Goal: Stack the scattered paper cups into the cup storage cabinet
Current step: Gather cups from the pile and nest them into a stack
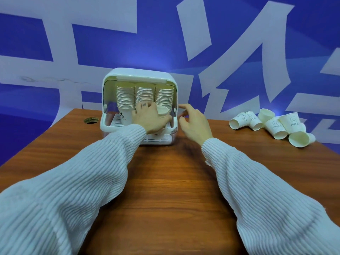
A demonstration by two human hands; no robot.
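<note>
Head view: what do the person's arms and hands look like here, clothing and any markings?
Both arms wear loose, puffy long sleeves of white ribbed knit, the left sleeve and the right sleeve each ending in a snug ribbed cuff at the wrist. Both hands are bare, with no gloves. The left hand carries a small dark mark on one finger; too blurred to tell whether ring or tattoo. The right hand shows no marking.

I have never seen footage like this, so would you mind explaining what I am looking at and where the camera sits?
There is no machine: a person wears a camera on the head, looking forward and down at their own arms. On the wooden table stands an open white cup storage cabinet with three stacks of paper cups inside. The left hand reaches into it, holding a paper cup. The right hand hovers beside the cabinet, holding nothing. More loose cups lie scattered at the far right.
</note>
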